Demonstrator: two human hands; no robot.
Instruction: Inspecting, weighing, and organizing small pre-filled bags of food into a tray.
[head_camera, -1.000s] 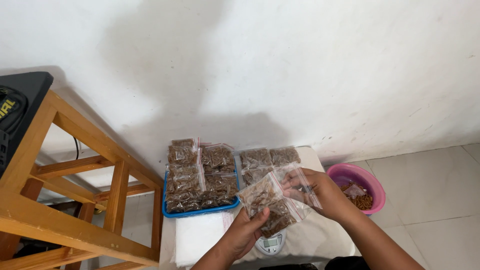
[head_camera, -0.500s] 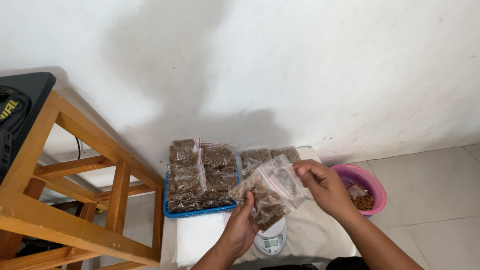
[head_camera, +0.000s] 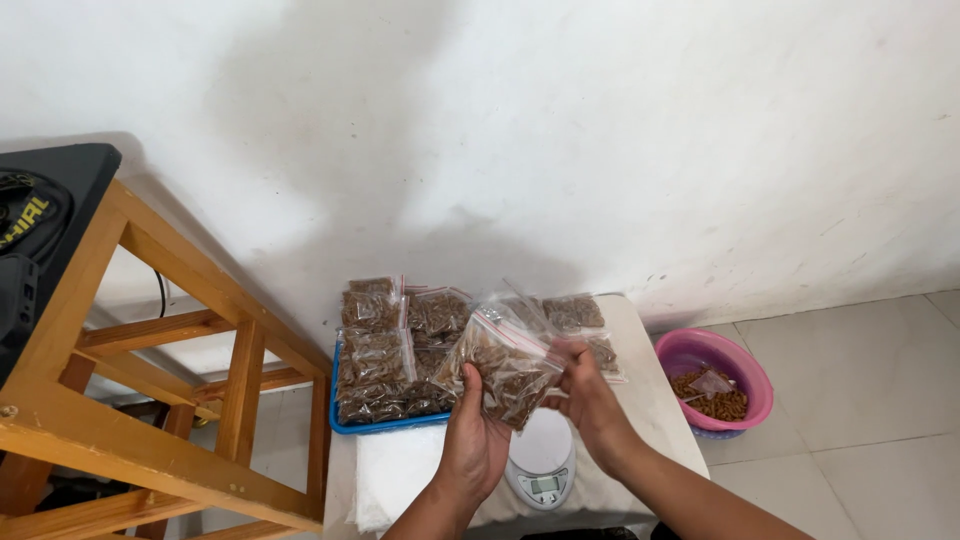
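Observation:
My left hand and my right hand both hold one small clear zip bag of brown pellets above a small white kitchen scale. The left hand grips the bag's lower left side, the right hand its right edge. Behind it a blue tray carries several filled bags, and more filled bags lie on the white table top to the tray's right.
A stack of empty clear bags lies at the table's front left. A pink basin with brown pellets sits on the tiled floor at right. A wooden frame with a black object stands at left, a white wall behind.
Both hands have carried the bag left and slightly up, off the scale, whose white plate now shows. My right hand has moved in from the bag's top corner to its right edge.

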